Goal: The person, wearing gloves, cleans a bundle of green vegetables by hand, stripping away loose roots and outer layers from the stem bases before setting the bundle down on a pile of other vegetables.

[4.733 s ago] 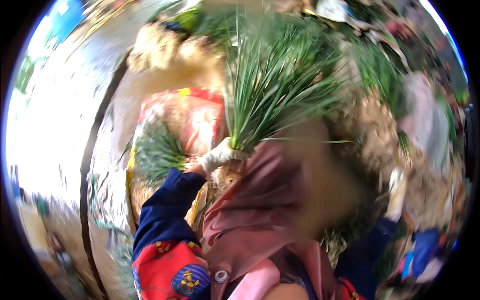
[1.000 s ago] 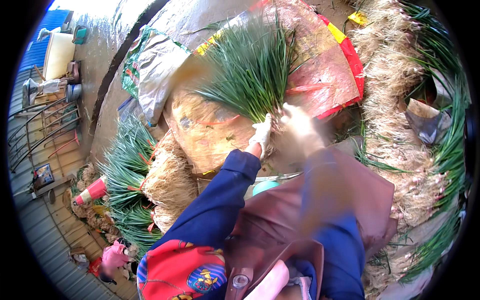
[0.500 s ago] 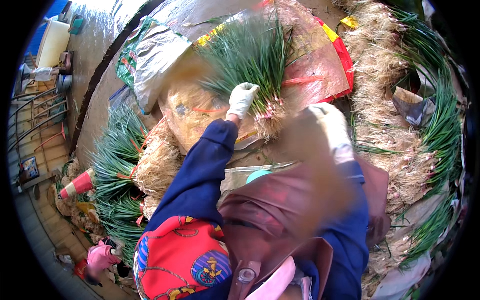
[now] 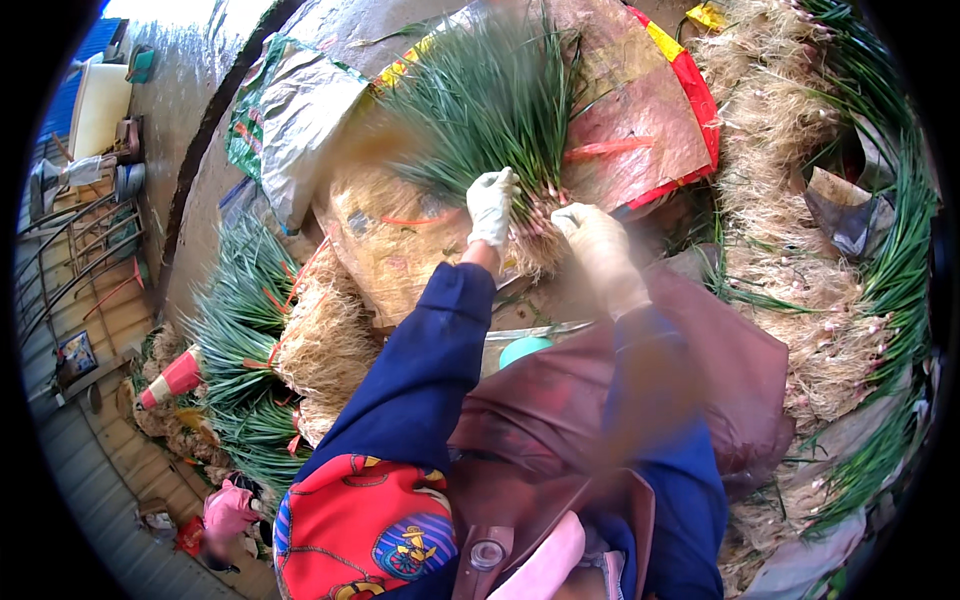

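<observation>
A large bunch of spring onions lies spread out in front of me, green leaves fanning away and roots toward me. My left hand, in a white glove, is closed at the left side of the bunch, just above its pale bulbs. My right hand, also gloved, has its fingers pinched at the bulbs on the right side; a blurred smear covers part of its wrist. Beneath the bunch lie flattened plastic sacks in yellowish, pink and red. Orange-red tie strips rest on them.
Tied spring onion bundles are stacked at my left. A long heap of loose spring onions curves along the right side, roots inward. A white-and-green sack lies at the far left. Beyond are a red-and-white cone and a person in pink.
My right hand has moved left and in, from beside the sack's edge to the bulbs of the bunch. The left hand stays at the bunch, slightly lower. The view has shifted a little.
</observation>
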